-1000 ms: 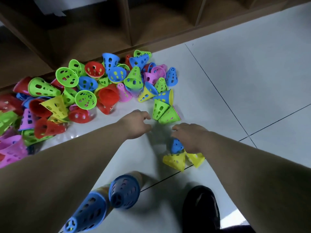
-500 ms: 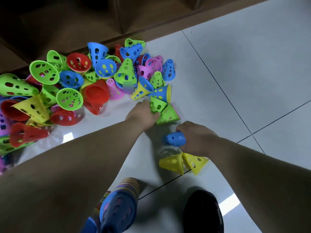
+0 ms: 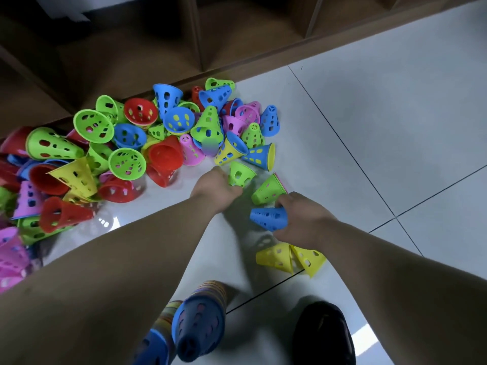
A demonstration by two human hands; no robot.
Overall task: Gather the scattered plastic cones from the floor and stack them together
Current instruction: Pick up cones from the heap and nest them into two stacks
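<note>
A heap of perforated plastic cones [image 3: 126,143] in green, blue, red, yellow and pink lies on the white tiled floor against a wooden shelf. My left hand [image 3: 214,185] grips a small green cone [image 3: 239,173] at the heap's near edge. A blue cone [image 3: 268,218] lies on its side in the grip of my right hand [image 3: 300,219], just below another green cone [image 3: 267,189]. Two yellow cones [image 3: 290,258] lie beneath my right wrist. Two tall stacks of nested cones topped in blue [image 3: 197,327] stand at the bottom centre.
The wooden shelf unit [image 3: 210,35] runs along the back behind the heap. A black shoe [image 3: 324,333] sits at the bottom right beside the stacks. Bare white tiles [image 3: 382,127] stretch to the right.
My left hand has closed round the small green cone at the heap's edge. My right hand lifted the blue cone from above the yellow pair and carried it toward the other green cone.
</note>
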